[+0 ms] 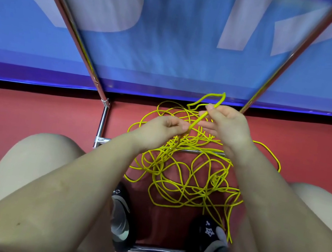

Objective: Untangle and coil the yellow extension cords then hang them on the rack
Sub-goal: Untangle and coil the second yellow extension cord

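Brightness: bright, even, diffuse light; colours saturated.
Shadows: soft and faint on the red floor (20,110), slightly darker around the shoes (123,217).
Glare: narrow highlights along the metal poles (73,20).
Blur: streaky motion blur across the blue banner (175,39); its white lettering smeared.
Sharpness: yellow cords (185,173) fairly crisp at centre.
Distortion: wide-angle stretch; forearms and knees swell towards the lower edge, poles splay outward.

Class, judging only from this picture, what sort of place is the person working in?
Probably an indoor sports hall: smooth red floor, a blue banner with large white lettering, and a chrome tubular rack standing on it.
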The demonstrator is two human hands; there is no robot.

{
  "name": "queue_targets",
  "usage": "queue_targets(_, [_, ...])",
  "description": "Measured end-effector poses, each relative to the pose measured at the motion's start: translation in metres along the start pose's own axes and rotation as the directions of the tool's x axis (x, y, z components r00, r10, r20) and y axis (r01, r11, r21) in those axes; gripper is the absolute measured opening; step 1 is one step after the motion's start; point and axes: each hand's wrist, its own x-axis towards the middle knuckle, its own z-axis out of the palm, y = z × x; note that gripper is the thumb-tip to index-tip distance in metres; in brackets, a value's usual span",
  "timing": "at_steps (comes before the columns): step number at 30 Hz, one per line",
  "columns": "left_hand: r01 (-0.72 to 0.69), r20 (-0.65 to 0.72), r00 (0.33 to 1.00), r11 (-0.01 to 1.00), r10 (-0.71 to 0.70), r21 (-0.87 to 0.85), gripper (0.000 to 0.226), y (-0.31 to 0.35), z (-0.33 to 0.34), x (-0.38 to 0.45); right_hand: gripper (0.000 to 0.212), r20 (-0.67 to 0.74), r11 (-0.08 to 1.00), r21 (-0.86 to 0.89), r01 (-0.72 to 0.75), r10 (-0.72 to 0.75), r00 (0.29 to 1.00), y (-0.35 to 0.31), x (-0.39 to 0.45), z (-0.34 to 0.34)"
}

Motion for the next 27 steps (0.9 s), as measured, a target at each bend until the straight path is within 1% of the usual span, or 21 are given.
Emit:
queue_targets(2, [-0.039, -0.017, 0.999, 0.999, 0.040, 0.009, 0.013, 0.001, -0.001, 0.002, 0.012, -0.011, 0.996, 0.086, -0.032, 0.033, 0.999, 0.001, 0.000, 0.000])
queue_targets(4, [-0.061, -0.053, 0.997, 0.998, 0.062, 0.018, 0.013, 0.002, -0.001, 0.004, 0.012, 0.012, 0.989, 0.136, -0.053, 0.051, 0.999, 0.000, -0.001, 0.001])
queue_targets(6, [-0.062, -0.110, 0.992, 0.998, 0.061, -0.005, 0.018, 0.001, 0.000, 0.004, 0.012, 0.050, 0.989, 0.141, -0.049, 0.042, 0.998, -0.002, -0.001, 0.001])
queue_targets(7, [-0.059, -0.140, 0.989, 0.998, 0.054, -0.034, 0.019, 0.002, 0.000, 0.004, 0.014, 0.067, 0.993, 0.112, -0.046, 0.038, 0.997, -0.003, -0.001, 0.001])
queue_targets(8, [-0.058, -0.171, 0.984, 0.995, 0.045, -0.075, 0.019, 0.003, -0.002, 0.004, 0.015, 0.086, 0.998, 0.042, -0.040, 0.036, 0.996, -0.003, -0.001, 0.002])
queue_targets(10, [-0.068, -0.229, 0.973, 0.981, 0.025, -0.182, 0.018, 0.007, -0.005, 0.005, 0.017, 0.148, 0.983, -0.185, -0.013, 0.041, 0.988, 0.002, -0.002, 0.004])
queue_targets(12, [-0.093, -0.265, 0.964, 0.948, 0.009, -0.306, 0.014, 0.011, -0.010, 0.005, 0.021, 0.244, 0.915, -0.401, 0.049, 0.055, 0.968, 0.012, -0.004, 0.008])
queue_targets(13, [-0.102, -0.273, 0.962, 0.925, -0.001, -0.365, 0.012, 0.013, -0.012, 0.004, 0.022, 0.288, 0.878, -0.471, 0.086, 0.061, 0.956, 0.018, -0.004, 0.009])
queue_targets(15, [-0.103, -0.273, 0.962, 0.880, -0.031, -0.463, 0.011, 0.016, -0.015, 0.004, 0.021, 0.325, 0.840, -0.526, 0.132, 0.055, 0.944, 0.025, -0.004, 0.009])
queue_targets(17, [-0.091, -0.254, 0.966, 0.843, -0.055, -0.530, 0.012, 0.017, -0.017, 0.004, 0.020, 0.303, 0.828, -0.538, 0.158, 0.015, 0.953, 0.028, -0.002, 0.007])
queue_targets(19, [-0.085, -0.226, 0.971, 0.784, -0.072, -0.615, 0.012, 0.018, -0.020, 0.004, 0.020, 0.281, 0.780, -0.589, 0.212, -0.048, 0.958, 0.028, 0.000, 0.005])
queue_targets(21, [-0.076, -0.205, 0.975, 0.736, -0.087, -0.673, 0.012, 0.019, -0.022, 0.004, 0.018, 0.267, 0.767, -0.597, 0.237, -0.088, 0.960, 0.028, -0.001, 0.006])
queue_targets(24, [-0.076, -0.196, 0.976, 0.695, -0.095, -0.715, 0.013, 0.021, -0.024, 0.003, 0.015, 0.236, 0.802, -0.554, 0.223, -0.105, 0.966, 0.026, 0.000, 0.008])
queue_targets(26, [-0.085, -0.199, 0.977, 0.704, -0.081, -0.706, 0.015, 0.022, -0.025, 0.004, 0.018, 0.225, 0.849, -0.488, 0.202, -0.101, 0.969, 0.023, 0.000, 0.010])
queue_targets(27, [-0.077, -0.195, 0.978, 0.741, -0.074, -0.667, 0.016, 0.021, -0.024, 0.005, 0.017, 0.214, 0.893, -0.416, 0.173, -0.089, 0.973, 0.020, -0.001, 0.011])
